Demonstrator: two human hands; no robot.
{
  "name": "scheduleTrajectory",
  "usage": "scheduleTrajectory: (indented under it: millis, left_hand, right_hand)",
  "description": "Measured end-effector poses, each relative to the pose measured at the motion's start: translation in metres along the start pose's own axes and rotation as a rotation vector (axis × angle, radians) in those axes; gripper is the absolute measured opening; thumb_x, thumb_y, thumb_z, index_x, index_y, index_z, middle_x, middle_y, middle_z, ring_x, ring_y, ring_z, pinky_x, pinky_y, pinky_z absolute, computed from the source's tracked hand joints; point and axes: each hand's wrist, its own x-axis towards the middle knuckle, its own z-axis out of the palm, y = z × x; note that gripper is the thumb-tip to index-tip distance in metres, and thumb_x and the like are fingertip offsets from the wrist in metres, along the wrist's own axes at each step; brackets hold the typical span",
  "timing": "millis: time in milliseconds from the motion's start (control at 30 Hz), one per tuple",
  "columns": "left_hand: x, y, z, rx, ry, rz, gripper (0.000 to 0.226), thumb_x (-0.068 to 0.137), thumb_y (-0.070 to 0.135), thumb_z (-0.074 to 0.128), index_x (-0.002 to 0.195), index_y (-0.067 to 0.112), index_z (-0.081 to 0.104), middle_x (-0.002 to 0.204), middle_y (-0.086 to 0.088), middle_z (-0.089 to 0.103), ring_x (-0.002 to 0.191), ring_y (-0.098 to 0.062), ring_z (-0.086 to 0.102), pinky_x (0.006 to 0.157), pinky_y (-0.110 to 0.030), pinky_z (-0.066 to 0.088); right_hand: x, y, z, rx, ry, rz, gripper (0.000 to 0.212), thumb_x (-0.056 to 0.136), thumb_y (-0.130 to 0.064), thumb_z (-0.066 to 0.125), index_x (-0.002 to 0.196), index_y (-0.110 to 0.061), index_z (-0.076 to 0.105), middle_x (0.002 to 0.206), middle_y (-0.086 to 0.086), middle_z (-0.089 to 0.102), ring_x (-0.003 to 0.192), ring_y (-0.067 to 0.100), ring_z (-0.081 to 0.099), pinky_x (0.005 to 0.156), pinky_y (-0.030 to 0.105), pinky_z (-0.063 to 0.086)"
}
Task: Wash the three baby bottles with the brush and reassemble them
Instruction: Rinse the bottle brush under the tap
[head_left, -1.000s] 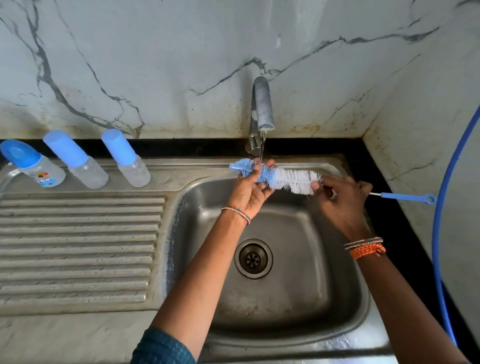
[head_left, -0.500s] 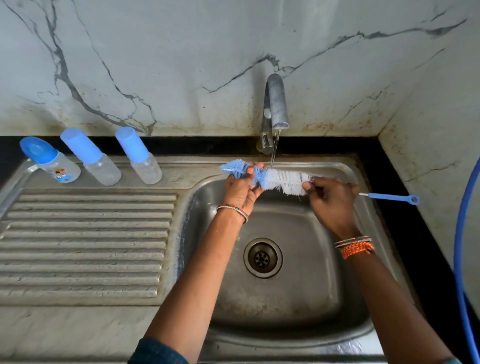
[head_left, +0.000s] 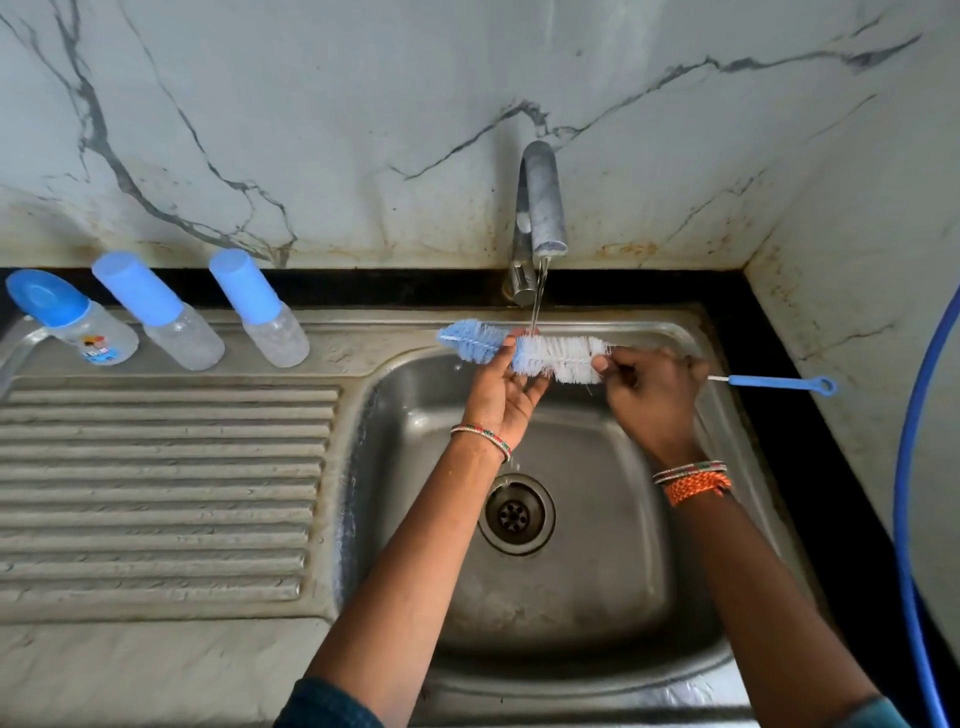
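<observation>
Your right hand (head_left: 649, 397) grips the brush (head_left: 524, 353) behind its bristles, left hand (head_left: 506, 387) cupping them under the tap (head_left: 537, 208); brush lies crosswise, bottles (head_left: 176, 322) left of the tap, nearer your left hand.

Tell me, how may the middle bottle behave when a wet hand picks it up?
The middle bottle looks clear, empty plastic, so probably light. It stands tall and narrow under a long cap, so a nudge may tip it. Its smooth wall could slip in a wet grip.

brush (head_left: 550, 358) under water, three capped bottles (head_left: 176, 322)
</observation>
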Motion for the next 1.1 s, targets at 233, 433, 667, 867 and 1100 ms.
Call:
scheduleTrajectory:
  millis: [233,433,667,867,1100]
  left_hand:
    - [-0.001,-0.01,0.014,0.097,-0.009,-0.001,0.013,0.093,-0.002,0.049,0.095,0.007,0.058,0.089,-0.006,0.066,0.088,-0.023,0.062,0.063,-0.033,0.059]
    - [0.003,0.011,0.005,0.166,0.135,0.206,0.016,0.093,-0.004,0.047,0.095,0.01,0.055,0.093,-0.004,0.06,0.088,-0.02,0.059,0.058,-0.031,0.057]
    - [0.009,0.006,0.011,0.126,0.237,0.192,0.015,0.093,-0.001,0.049,0.102,0.01,0.053,0.089,-0.002,0.06,0.099,-0.026,0.055,0.053,-0.028,0.056]
    - [-0.002,-0.001,0.018,0.167,0.229,0.142,0.015,0.093,-0.003,0.049,0.089,0.011,0.054,0.083,-0.004,0.06,0.073,-0.016,0.06,0.05,-0.026,0.055]
    - [-0.005,0.034,-0.011,0.011,0.272,0.188,0.003,0.092,0.014,0.057,0.089,0.013,0.056,0.078,-0.005,0.061,0.06,-0.011,0.064,0.055,-0.021,0.056]
  right_hand:
    - [-0.003,0.019,-0.011,0.04,0.048,0.064,0.026,0.09,-0.027,0.061,0.071,-0.01,0.07,0.069,0.001,0.068,0.088,0.027,0.058,0.068,0.03,0.009]
    - [0.002,-0.006,0.014,0.076,-0.048,0.032,0.037,0.09,-0.03,0.061,0.055,-0.024,0.052,0.052,-0.009,0.047,0.077,0.024,0.054,0.074,0.032,0.016]
    - [0.005,-0.007,0.011,0.111,-0.047,0.036,0.03,0.09,-0.029,0.061,0.061,-0.03,0.055,0.054,-0.011,0.051,0.079,0.023,0.055,0.075,0.03,0.015]
    - [0.001,0.004,0.004,0.189,-0.003,0.071,0.02,0.09,-0.027,0.063,0.077,-0.016,0.073,0.073,0.006,0.071,0.09,0.027,0.061,0.074,0.027,0.013]
    - [0.015,-0.036,0.031,0.278,-0.15,0.042,0.036,0.093,-0.033,0.057,0.06,-0.019,0.057,0.05,-0.006,0.047,0.071,0.021,0.055,0.081,0.031,0.018]
